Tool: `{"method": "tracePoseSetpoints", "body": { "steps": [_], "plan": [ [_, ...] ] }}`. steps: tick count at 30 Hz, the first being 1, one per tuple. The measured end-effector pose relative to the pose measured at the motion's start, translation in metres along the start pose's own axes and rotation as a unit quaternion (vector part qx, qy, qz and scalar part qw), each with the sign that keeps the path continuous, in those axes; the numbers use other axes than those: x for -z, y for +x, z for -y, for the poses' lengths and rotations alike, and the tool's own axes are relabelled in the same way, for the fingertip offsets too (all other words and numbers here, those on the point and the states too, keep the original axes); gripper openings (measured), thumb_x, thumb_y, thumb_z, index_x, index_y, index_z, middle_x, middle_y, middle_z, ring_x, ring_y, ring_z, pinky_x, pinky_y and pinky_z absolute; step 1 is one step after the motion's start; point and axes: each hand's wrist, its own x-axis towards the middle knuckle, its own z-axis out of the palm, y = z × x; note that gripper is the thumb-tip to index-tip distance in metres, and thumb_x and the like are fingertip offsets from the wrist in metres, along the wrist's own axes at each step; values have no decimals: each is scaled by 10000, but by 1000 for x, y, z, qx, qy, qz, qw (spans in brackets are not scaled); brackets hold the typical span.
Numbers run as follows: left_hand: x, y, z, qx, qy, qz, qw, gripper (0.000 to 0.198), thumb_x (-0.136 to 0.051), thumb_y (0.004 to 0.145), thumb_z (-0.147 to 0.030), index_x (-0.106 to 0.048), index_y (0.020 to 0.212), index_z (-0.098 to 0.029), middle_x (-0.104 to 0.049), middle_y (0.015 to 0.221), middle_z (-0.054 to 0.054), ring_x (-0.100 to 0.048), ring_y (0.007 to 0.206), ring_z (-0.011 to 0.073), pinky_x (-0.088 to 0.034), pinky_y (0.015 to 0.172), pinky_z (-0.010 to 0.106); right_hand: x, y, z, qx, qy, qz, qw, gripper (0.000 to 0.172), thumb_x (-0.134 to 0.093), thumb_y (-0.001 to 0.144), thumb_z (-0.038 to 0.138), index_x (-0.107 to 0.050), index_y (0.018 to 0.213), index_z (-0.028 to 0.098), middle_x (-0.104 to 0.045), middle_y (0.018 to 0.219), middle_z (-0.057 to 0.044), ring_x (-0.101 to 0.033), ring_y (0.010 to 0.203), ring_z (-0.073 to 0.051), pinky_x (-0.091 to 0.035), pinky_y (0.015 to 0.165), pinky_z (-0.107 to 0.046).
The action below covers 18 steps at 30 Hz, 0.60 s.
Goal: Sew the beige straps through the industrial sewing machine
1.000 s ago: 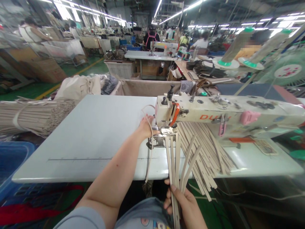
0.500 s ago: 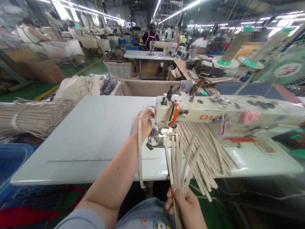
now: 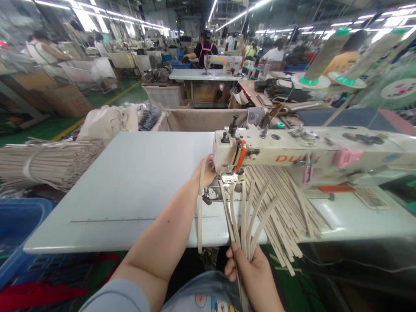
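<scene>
My left hand (image 3: 207,170) is at the left side of the sewing machine (image 3: 269,149) head, close to the needle area. Its fingers look curled, though the tips are partly hidden behind the machine head. A narrow beige strap (image 3: 199,221) loops over this hand and hangs down past the table's front edge. Low in front of my body, my right hand (image 3: 251,268) is closed around several beige straps (image 3: 243,216). They fan out upward from it, and one runs up to the metal needle plate (image 3: 230,178). More loose straps (image 3: 276,208) lie under the machine arm.
A tied bundle of straps (image 3: 48,162) lies left of the white table (image 3: 130,173). Below it is a blue basket (image 3: 22,221). Thread cones (image 3: 321,60) stand at right. A fabric-lined bin (image 3: 201,119) is behind the table, and a co-worker (image 3: 205,50) sits beyond.
My left hand has moved slightly right and nearer the machine head, so more of its fingers are hidden. The hanging strap shifted with it. My right hand keeps its grip.
</scene>
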Motion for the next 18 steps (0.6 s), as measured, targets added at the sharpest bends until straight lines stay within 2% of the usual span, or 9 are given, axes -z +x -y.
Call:
{"method": "tracePoseSetpoints", "body": {
  "steps": [3,5,10,13,18],
  "plan": [
    [3,0,-4,-6,-11,0,1000,616,-776,907,-93,-770,1488,-296,-843,1480,59,-716,1503,360,-518,1386,552,-4,4,1,-1,16,-2,1000,906,-1018,742,809,-693,1319,189,-799,749,39,-748,517,-184,-586,467,-275],
    [6,-1,-9,10,-12,-2,1000,595,-765,912,-99,-782,1474,-293,-835,1502,70,-709,1516,372,-518,1380,568,-6,5,1,-2,16,1,1000,970,-1011,761,802,-659,1405,168,-792,738,50,-753,520,-184,-597,470,-274],
    [8,-5,-19,59,2,-12,998,387,-714,935,-107,-865,1262,-249,-873,1386,96,-744,1445,411,-547,1331,613,-9,3,4,-3,19,-4,1000,930,-1008,765,798,-664,1347,160,-796,739,48,-757,523,-174,-615,479,-268],
    [7,-5,-19,34,10,-24,999,337,-680,944,-86,-874,1183,-222,-887,1305,120,-773,1379,398,-538,1329,600,-11,3,7,-5,21,-7,1000,912,-1012,763,791,-664,1331,169,-799,736,47,-774,537,-185,-629,488,-276],
    [9,-6,-19,14,-15,-28,999,334,-668,959,-95,-864,1193,-232,-893,1282,111,-791,1342,364,-591,1264,539,-12,5,11,-14,33,-11,999,915,-1043,746,752,-643,1337,179,-798,711,52,-788,540,-201,-641,495,-287]
  ]
}}
